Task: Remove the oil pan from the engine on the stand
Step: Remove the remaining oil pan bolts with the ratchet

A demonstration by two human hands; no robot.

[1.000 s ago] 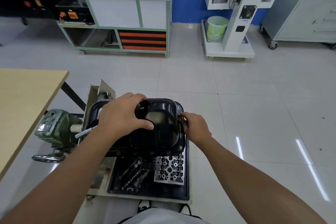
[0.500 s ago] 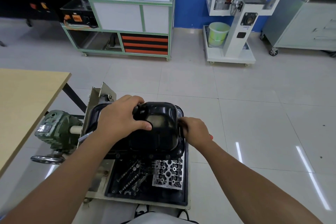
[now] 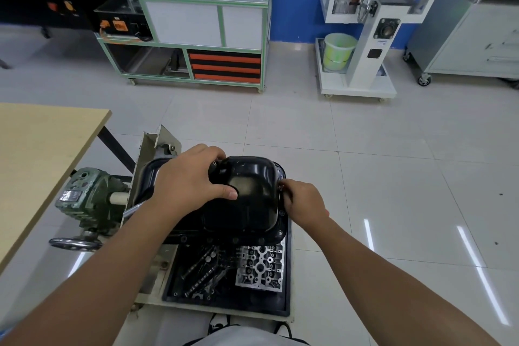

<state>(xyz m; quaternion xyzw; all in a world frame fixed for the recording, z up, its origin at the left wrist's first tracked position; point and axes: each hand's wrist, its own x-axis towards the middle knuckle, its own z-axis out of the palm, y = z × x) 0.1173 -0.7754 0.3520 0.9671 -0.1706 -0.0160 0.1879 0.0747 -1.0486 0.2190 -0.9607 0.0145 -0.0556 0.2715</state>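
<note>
1. Oil pan (image 3: pixel 252 196): black, glossy, sump side up, seated on the engine on the stand (image 3: pixel 153 149); long axis runs left to right across the view.
2. Left hand (image 3: pixel 188 182): fingers curled over the pan's far edge, thumb lying on the sump.
3. Right hand (image 3: pixel 304 201): fingers curled at the pan's right flange; what they pinch cannot be told.
4. Green gearbox (image 3: pixel 87 196) carries a label plate, unreadable.
5. Black tray (image 3: pixel 285 300) below holds a cylinder head (image 3: pixel 261 267).
</note>
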